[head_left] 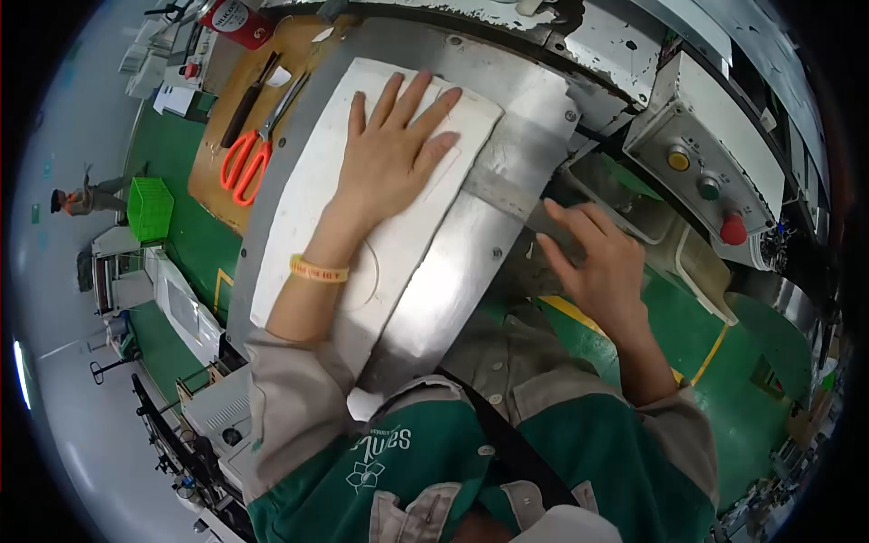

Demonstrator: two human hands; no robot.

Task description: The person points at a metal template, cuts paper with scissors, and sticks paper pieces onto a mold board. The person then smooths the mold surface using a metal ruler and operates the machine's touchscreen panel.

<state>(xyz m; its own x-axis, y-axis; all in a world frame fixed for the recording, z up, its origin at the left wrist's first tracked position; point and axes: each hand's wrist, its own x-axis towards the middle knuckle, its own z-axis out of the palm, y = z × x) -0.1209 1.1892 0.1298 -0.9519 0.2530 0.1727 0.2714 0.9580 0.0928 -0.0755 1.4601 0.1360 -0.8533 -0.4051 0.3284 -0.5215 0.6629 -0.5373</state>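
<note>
My left hand (pixel 391 154), a yellow band on its wrist, lies flat with spread fingers on a white sheet-like pad (pixel 439 195). Thin curved lines show on the pad's surface. Beneath it is a shiny metal plate (pixel 444 303) with screws along its edges. A dull grey band (pixel 500 193) crosses the plate to the right of the pad. My right hand (pixel 602 262) hovers just off the plate's right edge, its thumb and fingers apart and slightly bent, with nothing visible in it.
Orange-handled scissors (pixel 265 134) and a dark-handled tool (pixel 243 118) lie on a brown board (pixel 210 172) at left, near a red can (pixel 237 23). A control box (pixel 665 136) with coloured buttons and a pale bin (pixel 697 267) stand at right. A person (pixel 86 197) is far left.
</note>
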